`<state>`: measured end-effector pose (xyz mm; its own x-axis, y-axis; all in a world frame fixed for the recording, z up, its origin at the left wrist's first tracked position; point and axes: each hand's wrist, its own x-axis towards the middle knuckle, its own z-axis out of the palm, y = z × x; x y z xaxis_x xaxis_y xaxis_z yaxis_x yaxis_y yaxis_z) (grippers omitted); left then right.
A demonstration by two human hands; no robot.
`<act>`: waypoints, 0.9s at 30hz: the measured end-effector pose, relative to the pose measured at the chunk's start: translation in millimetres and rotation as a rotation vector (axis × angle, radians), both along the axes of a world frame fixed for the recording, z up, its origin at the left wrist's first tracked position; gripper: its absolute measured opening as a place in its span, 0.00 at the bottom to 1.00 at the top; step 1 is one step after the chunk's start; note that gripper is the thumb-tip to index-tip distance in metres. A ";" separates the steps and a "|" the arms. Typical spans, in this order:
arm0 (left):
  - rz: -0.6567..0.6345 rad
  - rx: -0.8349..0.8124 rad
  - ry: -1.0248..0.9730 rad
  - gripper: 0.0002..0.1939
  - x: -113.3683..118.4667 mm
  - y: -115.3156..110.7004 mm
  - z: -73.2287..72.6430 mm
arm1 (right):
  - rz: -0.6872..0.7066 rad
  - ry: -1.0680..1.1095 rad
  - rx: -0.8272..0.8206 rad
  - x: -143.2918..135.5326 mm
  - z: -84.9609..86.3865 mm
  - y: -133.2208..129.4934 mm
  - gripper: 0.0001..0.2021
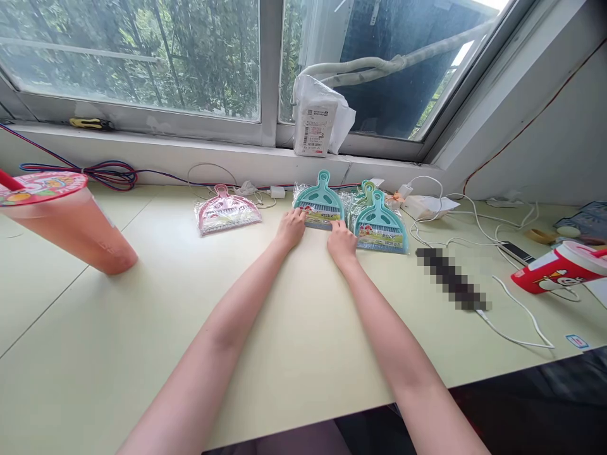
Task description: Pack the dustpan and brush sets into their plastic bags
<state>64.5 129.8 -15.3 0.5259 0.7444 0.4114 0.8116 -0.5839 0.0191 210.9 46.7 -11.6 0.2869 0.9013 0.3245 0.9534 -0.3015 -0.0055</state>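
Both arms reach forward across the pale table to a teal mini dustpan and brush set (322,197) in clear wrapping. My left hand (291,227) is closed on its lower left corner, and my right hand (342,241) grips the lower right corner. Just right of it lies another teal dustpan set (380,224), partly covering a green dustpan set (366,196) behind. A pink dustpan set (227,210), also wrapped, lies apart to the left. Fingertips of both hands are partly hidden by the knuckles.
A tall cup of orange-pink drink (90,227) stands at left, a red cup (557,268) at right. White cables (516,328) and a blurred dark object (450,278) lie on the right. Coiled wires (109,174) run along the window wall. A wrapped box (315,126) sits on the sill.
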 end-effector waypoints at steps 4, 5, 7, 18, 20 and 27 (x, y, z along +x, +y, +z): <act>-0.164 0.006 0.024 0.18 0.9 -4.9 4.7 | -0.005 0.004 -0.008 -1.3 0.6 0.4 0.21; -0.217 0.003 0.045 0.19 1.8 -6.2 5.7 | -0.002 0.007 -0.007 -1.4 0.6 0.3 0.21; -0.293 -0.011 0.089 0.21 4.1 -8.1 6.5 | 0.006 0.024 -0.002 -1.2 0.8 0.1 0.21; -0.263 -0.046 0.112 0.26 6.4 -6.8 2.1 | 0.408 0.182 0.054 4.8 -6.7 8.5 0.22; -0.258 -0.050 0.123 0.26 6.3 -6.8 2.5 | 0.412 0.213 0.057 7.1 -9.4 11.5 0.23; -0.276 -0.017 0.097 0.26 5.4 -6.4 1.5 | 0.437 0.289 0.119 1.9 -5.4 3.9 0.18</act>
